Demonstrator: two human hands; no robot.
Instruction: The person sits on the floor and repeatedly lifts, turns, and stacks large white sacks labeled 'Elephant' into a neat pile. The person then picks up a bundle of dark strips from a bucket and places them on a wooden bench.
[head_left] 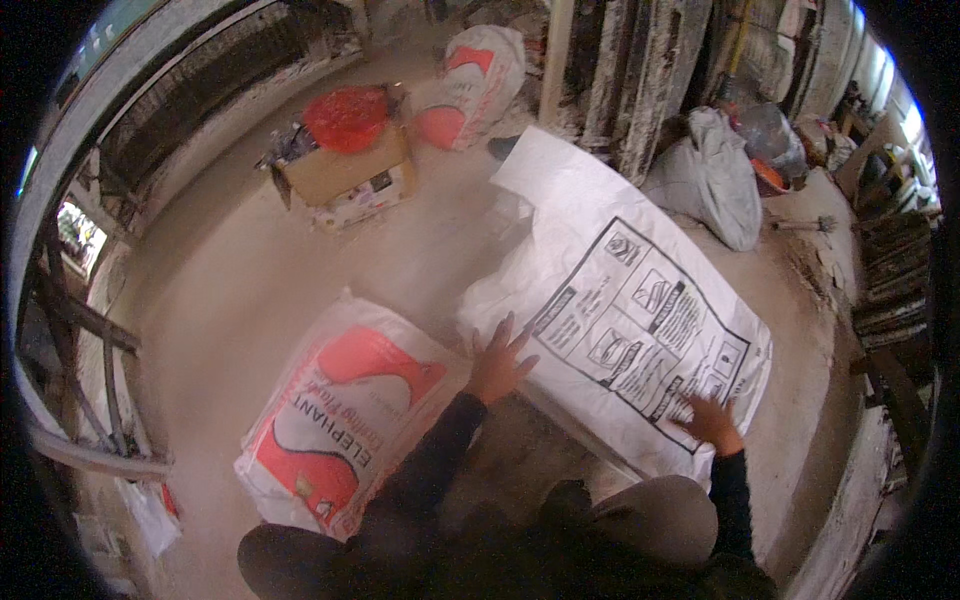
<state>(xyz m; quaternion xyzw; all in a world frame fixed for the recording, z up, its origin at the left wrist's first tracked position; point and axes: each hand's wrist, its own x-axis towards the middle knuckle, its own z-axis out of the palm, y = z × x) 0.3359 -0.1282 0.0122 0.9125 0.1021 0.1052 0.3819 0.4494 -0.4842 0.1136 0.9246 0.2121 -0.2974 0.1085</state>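
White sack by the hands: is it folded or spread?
Spread out: the white sack stretches away from the left hand and right hand, its printed panel facing up.

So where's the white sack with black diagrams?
In the head view, the white sack lies right of centre, left hand at its edge, right hand on it, right of the nearer red-printed sack.

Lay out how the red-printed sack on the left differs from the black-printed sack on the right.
The red-printed sack carries big red curved shapes; the black-printed sack bears a black-framed panel of small drawings.
The black-printed sack takes up more of the view than the red-printed sack.
The right hand rests on the black-printed sack; neither hand is on the red-printed sack.
Both have a white ground.
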